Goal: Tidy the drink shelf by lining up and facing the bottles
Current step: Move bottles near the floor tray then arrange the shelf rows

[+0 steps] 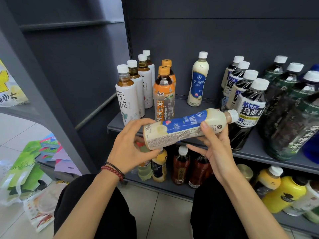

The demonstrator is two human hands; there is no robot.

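1. The person is holding a milk tea bottle (pixel 188 128) on its side in the air, just in front of the shelf (pixel 250 152) edge, with its white cap pointing right and slightly up.
2. The left hand (pixel 133 145) is gripping the base end of the bottle, thumb lying over the top and fingers curling underneath.
3. The right hand (pixel 217 149) is holding the shoulder end, its thumb pressing on the label side while the longer fingers are reaching beneath the bottle.
4. The cap is sitting close to the front Suntory oolong bottle (pixel 250 104); whether the two are touching cannot be told.
5. A second milk tea bottle (pixel 198 80) is standing upright alone towards the back of the shelf, with its blue label facing out.
6. At the left, four white tea bottles (pixel 127 95) are standing in a row running front to back.
7. Just beside them, two orange jasmine tea bottles (pixel 164 94) are standing one behind the other.
8. At the right, the oolong bottles are forming a row, and dark green tea bottles (pixel 290 118) are lining up beside them.
9. On the lower shelf, red-brown tea bottles (pixel 180 166) and yellow bottles (pixel 283 192) are standing.
10. Bead bracelets (pixel 114 170) are circling the left wrist.
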